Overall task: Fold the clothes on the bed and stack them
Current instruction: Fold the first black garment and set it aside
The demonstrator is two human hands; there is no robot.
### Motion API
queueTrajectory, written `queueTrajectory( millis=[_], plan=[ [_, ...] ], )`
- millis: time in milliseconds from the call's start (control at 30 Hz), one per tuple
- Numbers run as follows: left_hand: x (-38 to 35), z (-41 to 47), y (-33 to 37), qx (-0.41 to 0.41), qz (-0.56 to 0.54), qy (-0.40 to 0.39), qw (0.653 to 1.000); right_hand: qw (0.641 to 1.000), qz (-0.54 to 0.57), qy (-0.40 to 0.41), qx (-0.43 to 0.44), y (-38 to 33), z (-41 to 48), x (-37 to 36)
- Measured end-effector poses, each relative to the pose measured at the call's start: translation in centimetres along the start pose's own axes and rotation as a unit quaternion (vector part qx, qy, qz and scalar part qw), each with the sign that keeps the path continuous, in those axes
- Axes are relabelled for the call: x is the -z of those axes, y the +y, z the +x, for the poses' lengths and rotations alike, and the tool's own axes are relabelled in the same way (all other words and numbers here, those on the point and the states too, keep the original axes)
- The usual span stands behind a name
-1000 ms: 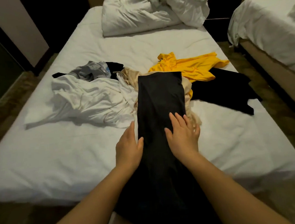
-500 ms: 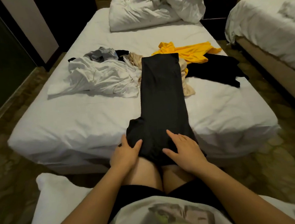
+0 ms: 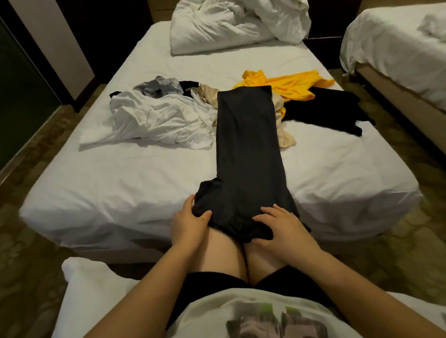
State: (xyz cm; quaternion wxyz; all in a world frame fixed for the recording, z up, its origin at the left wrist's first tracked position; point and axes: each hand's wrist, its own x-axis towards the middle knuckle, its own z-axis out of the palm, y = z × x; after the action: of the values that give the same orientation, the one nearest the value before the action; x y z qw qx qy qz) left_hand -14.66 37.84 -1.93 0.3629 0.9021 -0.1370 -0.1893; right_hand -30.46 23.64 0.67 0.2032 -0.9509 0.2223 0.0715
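The black trousers [image 3: 247,151] lie as one long strip down the middle of the bed [image 3: 111,193]. They look doubled lengthwise, the far end square at 12 o'clock and the near end spilling off the mattress edge onto our knees at 6 o'clock. Our left hand [image 3: 189,225] grips the bunched corner at 7 o'clock, thumb on top and fingers curled behind the cloth. Our right hand [image 3: 279,225] lies over the near hem at 5 o'clock with its fingers spread and lightly bent, and the thumb hooked under the edge holds it in a loose pinch. We judge the fabric light, thin and limp, and a little slippery on the sheet. It will sag wherever we don't support it, so the hold belongs at the two near corners, to carry the hem up toward 12 o'clock in one flat pass. The far end rests on a beige garment [image 3: 283,134] at 2 o'clock, which may drag along. A crumpled white shirt [image 3: 159,117] lies at 10 o'clock with a grey garment [image 3: 159,84] beyond it. A yellow shirt [image 3: 284,86] lies at 1 o'clock and a black top [image 3: 326,110] at 2 o'clock. A heaped duvet [image 3: 236,15] sits far off at 12 o'clock.
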Motion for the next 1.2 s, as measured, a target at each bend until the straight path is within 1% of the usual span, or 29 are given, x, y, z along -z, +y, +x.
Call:
queueTrajectory(
  millis=[67,200,300,400,467,567,633,667,733,767,833,867,900,933,967,1000,1167,1200],
  plan=[
    [-0.2,0.1,0.1,0.019,-0.012,0.007,1.000,1.000,0.016,0.019,-0.004,0.1,0.0,-0.1],
    [-0.6,-0.1,0.4,0.011,-0.141,0.027,0.990,0.993,0.087,0.077,-0.019,0.5,-0.2,-0.4],
    [-0.9,0.1,0.3,0.011,-0.190,0.054,0.980,0.991,0.097,0.089,-0.020,0.5,-0.1,-0.5],
    [-0.7,-0.2,0.3,0.028,-0.199,0.099,0.975,0.991,0.103,0.090,-0.008,0.6,-0.2,-0.6],
    [-0.5,-0.3,0.7,0.026,-0.200,0.114,0.973,0.986,0.131,0.103,0.003,0.7,-0.4,-0.5],
    [-0.6,-0.2,2.3,0.045,-0.180,0.118,0.976,0.975,0.176,0.133,0.007,1.0,-0.8,-0.3],
    [-0.9,-0.4,3.5,0.054,-0.148,0.102,0.982,0.974,0.177,0.140,0.005,1.1,-0.8,-0.3],
    [-1.1,-0.6,3.9,0.045,-0.120,0.095,0.987,0.976,0.170,0.138,0.007,1.1,-0.8,-0.3],
    [-1.3,-0.8,4.0,0.001,-0.075,0.088,0.993,0.978,0.161,0.132,0.013,1.1,-0.7,-0.3],
    [-1.4,-0.9,3.6,-0.040,-0.057,0.081,0.994,0.979,0.160,0.125,0.013,1.1,-0.7,-0.3],
    [-1.7,-0.7,2.5,-0.165,0.010,0.035,0.986,0.981,0.158,0.115,0.013,1.1,-0.9,-0.2],
    [-1.7,-0.6,2.0,-0.229,0.074,-0.005,0.971,0.981,0.158,0.115,0.016,1.0,-0.9,-0.2],
    [-1.6,-0.3,1.5,-0.282,0.146,-0.040,0.948,0.980,0.160,0.115,0.021,1.0,-0.9,-0.1],
    [-1.6,0.0,1.2,-0.316,0.210,-0.063,0.923,0.980,0.161,0.115,0.025,0.9,-1.0,-0.1],
    [-1.5,0.5,1.0,-0.336,0.254,-0.078,0.903,0.980,0.162,0.115,0.028,0.8,-1.0,-0.1],
    [-1.4,0.7,1.0,-0.350,0.274,-0.090,0.891,0.980,0.163,0.112,0.028,0.7,-1.0,0.0],
    [-0.9,0.6,0.9,-0.399,0.271,-0.151,0.863,0.980,0.165,0.109,0.021,0.9,-1.1,-0.1],
    [-0.7,0.5,1.0,-0.411,0.291,-0.155,0.850,0.981,0.163,0.108,0.019,1.0,-1.1,-0.1]
  ],
)
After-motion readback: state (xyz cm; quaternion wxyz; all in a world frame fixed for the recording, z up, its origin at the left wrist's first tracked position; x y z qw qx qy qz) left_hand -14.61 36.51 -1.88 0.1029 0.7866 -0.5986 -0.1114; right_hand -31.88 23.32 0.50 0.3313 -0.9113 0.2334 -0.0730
